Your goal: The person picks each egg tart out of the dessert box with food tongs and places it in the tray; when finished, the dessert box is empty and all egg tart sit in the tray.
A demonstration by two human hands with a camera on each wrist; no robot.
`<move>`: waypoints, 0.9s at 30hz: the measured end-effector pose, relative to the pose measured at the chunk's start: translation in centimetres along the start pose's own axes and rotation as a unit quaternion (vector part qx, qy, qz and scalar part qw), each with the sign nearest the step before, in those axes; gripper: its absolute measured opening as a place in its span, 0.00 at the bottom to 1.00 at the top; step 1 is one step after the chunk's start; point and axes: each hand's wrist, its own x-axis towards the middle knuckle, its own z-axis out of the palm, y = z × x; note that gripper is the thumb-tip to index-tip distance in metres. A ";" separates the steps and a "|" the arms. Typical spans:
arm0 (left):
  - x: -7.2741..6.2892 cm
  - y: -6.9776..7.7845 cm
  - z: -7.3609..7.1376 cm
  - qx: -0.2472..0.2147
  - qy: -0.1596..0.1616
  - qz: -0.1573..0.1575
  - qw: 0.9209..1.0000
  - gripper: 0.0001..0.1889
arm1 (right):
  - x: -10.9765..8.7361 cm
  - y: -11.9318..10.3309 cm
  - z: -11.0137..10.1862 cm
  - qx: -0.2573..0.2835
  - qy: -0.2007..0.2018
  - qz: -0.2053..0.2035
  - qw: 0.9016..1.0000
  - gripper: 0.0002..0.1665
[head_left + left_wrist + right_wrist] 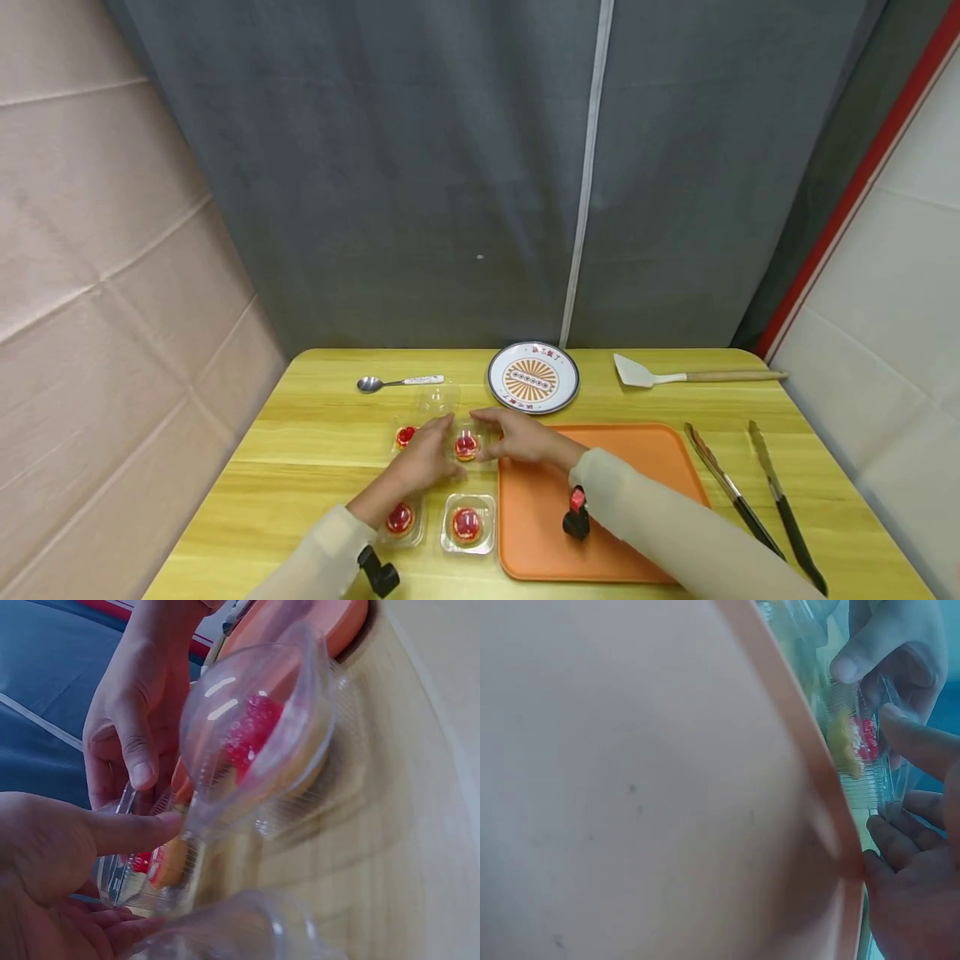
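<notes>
A clear plastic tart box [480, 430] with a red-topped tart [466, 448] inside stands between my two hands, left of the orange tray. From its left side my left hand [426, 458] holds it, thumb near the edge in the left wrist view. On the far right side, my right hand [525, 437] grips the box, its thumb against the clear lid [901, 769]. Whether the lid is fully closed I cannot tell. Beside my left hand is another boxed tart [406, 436], partly covered by that hand. Nearer me are two more boxed tarts, one left [400, 520] and one right [467, 525].
The orange tray [600, 550] lies under my right forearm. Behind are a spoon [405, 382], a raised clear lid [438, 397], a patterned plate [533, 377] and a white spatula [637, 372]. Tongs [731, 487] and a black-handled knife-like utensil [787, 517] lie at the right.
</notes>
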 end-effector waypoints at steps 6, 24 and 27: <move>-0.1 1.0 -1.6 -0.011 0.005 -0.025 1.000 0.56 | -0.1 -1.4 -1.2 0.002 -0.005 -0.020 1.000 0.46; -4.0 0.5 -6.9 0.132 0.091 0.185 0.969 0.63 | 0.6 -5.4 -2.4 0.442 -0.178 0.082 0.876 0.36; -4.5 -0.3 -7.2 0.172 0.119 0.223 0.952 0.60 | 1.1 -5.6 -1.8 0.462 -0.208 0.095 0.857 0.38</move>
